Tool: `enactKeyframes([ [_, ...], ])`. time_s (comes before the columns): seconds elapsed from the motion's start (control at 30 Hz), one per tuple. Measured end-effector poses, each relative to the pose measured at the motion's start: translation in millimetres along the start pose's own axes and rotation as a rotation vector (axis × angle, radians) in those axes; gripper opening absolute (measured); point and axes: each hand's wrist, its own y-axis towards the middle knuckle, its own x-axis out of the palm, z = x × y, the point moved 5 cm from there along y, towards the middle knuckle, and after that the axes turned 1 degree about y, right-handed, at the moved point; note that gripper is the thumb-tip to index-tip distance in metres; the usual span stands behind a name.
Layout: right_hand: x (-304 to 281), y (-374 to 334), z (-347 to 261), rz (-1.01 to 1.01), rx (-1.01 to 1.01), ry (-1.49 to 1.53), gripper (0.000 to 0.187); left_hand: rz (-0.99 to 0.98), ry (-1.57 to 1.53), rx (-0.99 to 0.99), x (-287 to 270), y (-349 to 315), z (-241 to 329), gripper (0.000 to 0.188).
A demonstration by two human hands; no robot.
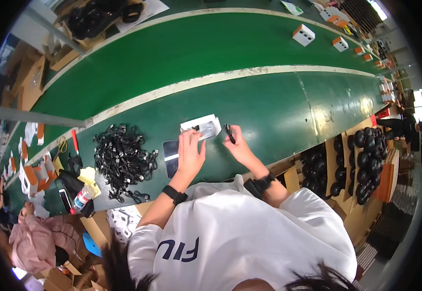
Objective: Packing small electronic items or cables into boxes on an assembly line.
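A small white box (211,130) lies open on the green bench in front of me, with a clear or greyish insert inside. My left hand (190,151) is at its near left side, fingers bent over the edge and holding it. Just right of the box, my right hand (240,145) pinches a bundled black cable (228,132). A dark flat panel (171,158), phone-like in shape, rests on the bench beside my left wrist. Further left is a large heap of black cables (122,157) with metal plugs showing.
Beyond a pale rail runs a green conveyor belt (211,46) carrying white-and-orange boxes (303,35). At left lie a bottle (82,198), a phone (64,200) and a red-handled tool (75,140). Cartons of black round items (366,165) stand at right. A person in pink (41,237) sits at lower left.
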Motion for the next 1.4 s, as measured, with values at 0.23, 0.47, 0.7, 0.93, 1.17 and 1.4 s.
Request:
enactKeyframes([
  [0.23, 34, 10, -70, 0.045, -0.332, -0.091, 0.021, 0.19, 0.157, -0.245, -17, 16, 4, 0.058],
  [0.47, 26, 45, -74, -0.102, -0.233, -0.43, 0.021, 0.135, -0.058, -0.151, -8, 18, -7, 0.036],
  [0.7, 42, 63, -76, -0.159, -0.612, -0.709, 0.031, 0.146, -0.013, -0.15, -1, 18, -14, 0.023],
  [0.93, 54, 67, -81, -0.247, -0.762, -1.068, 0.024, 0.336, 0.007, -0.318, -12, 27, -12, 0.022],
  [1.17, 33, 72, -77, -0.183, -0.332, -0.372, 0.022, 0.036, 0.318, -0.178, 1, 30, -27, 0.032],
  [1.4, 33, 57, -65, -0.086, -0.604, -0.497, 0.025, 0.073, 0.408, -0.011, -2, 29, -8, 0.034],
])
